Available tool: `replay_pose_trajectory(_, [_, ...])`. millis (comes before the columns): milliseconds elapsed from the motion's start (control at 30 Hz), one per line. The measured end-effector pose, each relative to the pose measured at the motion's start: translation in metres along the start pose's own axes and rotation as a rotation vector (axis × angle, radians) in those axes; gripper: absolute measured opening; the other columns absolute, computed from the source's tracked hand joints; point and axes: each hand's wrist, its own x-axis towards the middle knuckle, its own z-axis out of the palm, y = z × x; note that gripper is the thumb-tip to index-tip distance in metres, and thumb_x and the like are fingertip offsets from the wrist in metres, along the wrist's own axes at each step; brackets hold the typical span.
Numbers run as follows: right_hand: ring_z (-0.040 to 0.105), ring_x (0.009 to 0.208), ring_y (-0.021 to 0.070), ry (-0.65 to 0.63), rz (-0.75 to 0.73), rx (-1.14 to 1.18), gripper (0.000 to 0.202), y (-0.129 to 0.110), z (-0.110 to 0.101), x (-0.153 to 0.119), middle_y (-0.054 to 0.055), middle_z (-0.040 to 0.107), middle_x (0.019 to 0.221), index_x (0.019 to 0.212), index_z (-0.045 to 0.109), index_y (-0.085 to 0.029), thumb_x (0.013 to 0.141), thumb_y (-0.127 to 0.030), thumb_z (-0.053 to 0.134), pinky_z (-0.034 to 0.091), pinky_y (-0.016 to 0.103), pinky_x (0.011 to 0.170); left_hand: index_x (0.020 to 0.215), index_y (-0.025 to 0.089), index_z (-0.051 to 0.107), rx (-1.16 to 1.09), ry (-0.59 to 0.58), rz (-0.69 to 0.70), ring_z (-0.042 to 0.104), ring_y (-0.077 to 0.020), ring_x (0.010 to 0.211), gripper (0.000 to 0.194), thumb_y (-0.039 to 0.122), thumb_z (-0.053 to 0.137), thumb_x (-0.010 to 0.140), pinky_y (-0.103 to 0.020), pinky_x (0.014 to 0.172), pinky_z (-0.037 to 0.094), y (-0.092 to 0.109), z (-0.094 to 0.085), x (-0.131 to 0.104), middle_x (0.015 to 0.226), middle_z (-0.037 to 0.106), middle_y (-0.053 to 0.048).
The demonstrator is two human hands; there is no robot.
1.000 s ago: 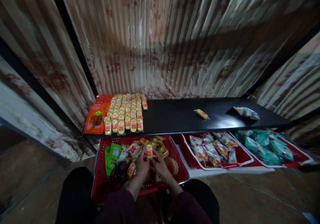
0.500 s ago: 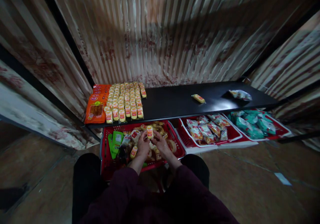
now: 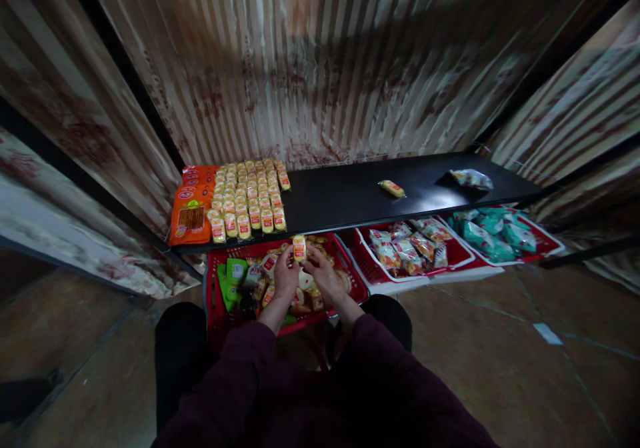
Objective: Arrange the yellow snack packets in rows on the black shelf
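Between my left hand [image 3: 287, 275] and my right hand [image 3: 324, 276] is a small yellow snack pack [image 3: 299, 248], pinched upright by the fingers of both. Both hands are over a red basket [image 3: 213, 321] of mixed snacks, near the shelf's front edge. Green packets [image 3: 235, 276] lie at the basket's left. On the black shelf [image 3: 330, 198], rows of similar yellow packs [image 3: 250, 198] stand beside orange packets [image 3: 191, 218]. A single yellow pack [image 3: 392, 188] lies farther right on the shelf.
A silvery-white packet [image 3: 471, 179] lies on the shelf's right part. Below it are a red basket of red-and-white packets [image 3: 407, 251] and one of teal packets [image 3: 495, 235]. Dark metal posts and a striped curtain [image 3: 320, 68] enclose the shelf.
Both hands have risen slightly with the yellow pack, closer to the shelf's front edge. The view has shifted a little, so the shelf's right side appears farther left and higher.
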Motion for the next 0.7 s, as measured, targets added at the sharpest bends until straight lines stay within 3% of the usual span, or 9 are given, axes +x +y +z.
replay_pose_trajectory(267, [0.062,0.09,0.0201,0.021,-0.055,-0.028,0.058,-0.018,0.001,0.013,0.006,0.068,0.105,0.119,0.057,-0.024,0.063,-0.031,0.067,0.05,0.034,0.079,0.101,0.022,0.065,0.116,0.06,0.051,0.057,-0.0173,0.092,0.043,-0.002,0.053,0.067,-0.033,0.092,0.044,0.027,0.008,0.009,0.103,0.063,-0.006])
replay_pose_trajectory(433, [0.063,0.09,0.0195,0.018,-0.068,-0.037,0.054,-0.019,-0.001,0.022,0.005,0.068,0.104,0.117,0.059,-0.023,0.064,-0.03,0.065,0.049,0.033,0.082,0.098,0.021,0.062,0.121,0.105,0.034,0.056,-0.0158,0.086,0.04,-0.001,0.055,0.066,-0.032,0.088,0.045,0.029,0.014,0.014,0.093,0.061,-0.004])
replay_pose_trajectory(700, [0.064,0.084,0.0187,0.037,-0.052,-0.013,0.053,-0.022,-0.008,0.042,0.004,0.069,0.099,0.116,0.059,-0.025,0.064,-0.029,0.066,0.05,0.031,0.077,0.093,0.021,0.062,0.228,0.092,0.131,0.055,-0.0175,0.087,0.034,0.0,0.05,0.069,-0.032,0.088,0.043,0.034,0.021,0.029,0.092,0.059,-0.005])
